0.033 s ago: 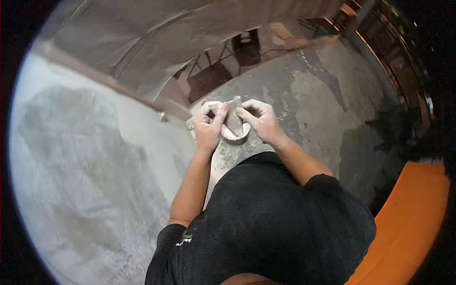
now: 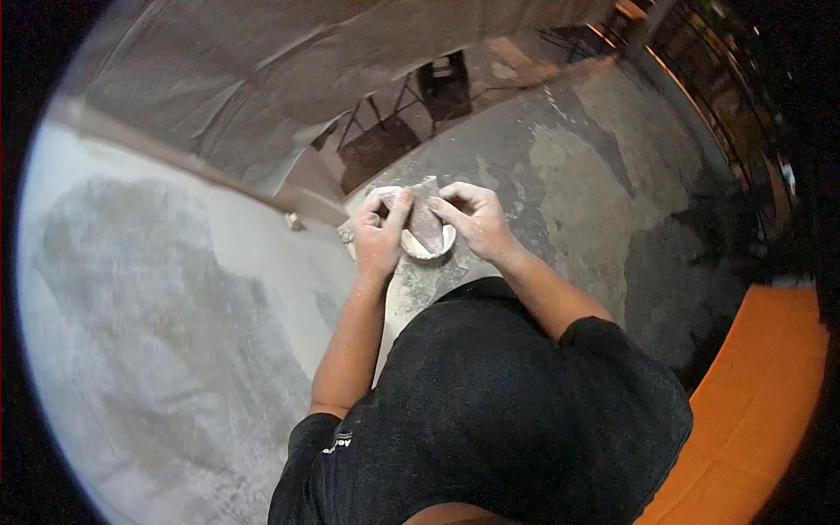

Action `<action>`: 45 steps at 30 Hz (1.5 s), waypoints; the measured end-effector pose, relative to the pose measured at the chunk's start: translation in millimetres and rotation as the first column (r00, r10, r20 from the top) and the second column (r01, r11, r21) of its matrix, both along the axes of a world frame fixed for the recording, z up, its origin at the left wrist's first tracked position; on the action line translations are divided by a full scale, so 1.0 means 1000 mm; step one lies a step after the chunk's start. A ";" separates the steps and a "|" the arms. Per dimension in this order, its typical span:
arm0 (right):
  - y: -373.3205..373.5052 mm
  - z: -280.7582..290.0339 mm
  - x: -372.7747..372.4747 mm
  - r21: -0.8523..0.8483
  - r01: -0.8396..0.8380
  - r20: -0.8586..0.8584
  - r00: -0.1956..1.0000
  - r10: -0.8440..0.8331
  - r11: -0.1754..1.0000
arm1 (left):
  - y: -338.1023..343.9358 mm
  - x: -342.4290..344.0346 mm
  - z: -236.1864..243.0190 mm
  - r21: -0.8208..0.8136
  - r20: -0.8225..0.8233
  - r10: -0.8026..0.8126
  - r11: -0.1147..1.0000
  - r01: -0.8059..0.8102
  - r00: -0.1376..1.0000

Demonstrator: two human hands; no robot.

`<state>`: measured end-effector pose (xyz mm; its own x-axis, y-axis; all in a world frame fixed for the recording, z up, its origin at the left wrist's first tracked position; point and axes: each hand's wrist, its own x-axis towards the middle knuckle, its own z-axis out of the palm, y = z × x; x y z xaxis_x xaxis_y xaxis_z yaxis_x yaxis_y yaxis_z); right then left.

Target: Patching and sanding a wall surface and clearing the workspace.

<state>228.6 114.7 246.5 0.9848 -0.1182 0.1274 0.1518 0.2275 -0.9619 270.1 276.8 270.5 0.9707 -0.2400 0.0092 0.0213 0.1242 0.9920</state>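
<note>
Between my two hands is a thin, greyish, sheet-like piece (image 2: 426, 223) with a pale pointed top; its kind I cannot make out. My left hand (image 2: 380, 229) pinches its left side between thumb and fingers. On its right edge, the thumb and curled fingers of my right hand (image 2: 477, 219) are closed. White powder or paste coats the fingers of both hands. Just below and behind the sheet shows the curved white rim of a small bowl-like thing (image 2: 427, 251), partly hidden by the sheet.
A smooth grey-white slab (image 2: 175, 306) fills the left side, with a small lump (image 2: 292, 221) at its edge. Grey sheeting (image 2: 254, 96) hangs at the back, near a dark chair (image 2: 444, 86). A stained concrete floor (image 2: 577, 184) lies right, an orange surface (image 2: 752, 394) lower right.
The view has shifted slightly. The sheet's top looked more curled before and appears flatter now. Both hands keep their grip.
</note>
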 end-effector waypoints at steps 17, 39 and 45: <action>-0.368 -0.057 -0.006 -0.643 0.238 -0.166 0.884 -0.436 0.728 | -0.422 0.082 -0.064 0.277 0.055 -0.512 0.832 0.480 0.857; -0.591 -0.109 -0.119 -0.992 -0.082 -0.093 -0.087 -0.992 0.100 | -0.762 0.065 -0.140 0.871 0.334 -0.934 0.253 0.420 -0.130; -0.673 -0.119 -0.101 -0.988 -0.124 0.107 -0.164 -0.981 -0.087 | -0.870 0.060 -0.158 0.919 0.202 -0.952 0.102 0.382 -0.230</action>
<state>127.6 -558.0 127.1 -0.0224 -0.9777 0.2089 -0.9944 0.0003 -0.1053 329.9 -593.5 112.4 -0.3235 -0.9460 -0.0215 -0.8456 0.2788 0.4552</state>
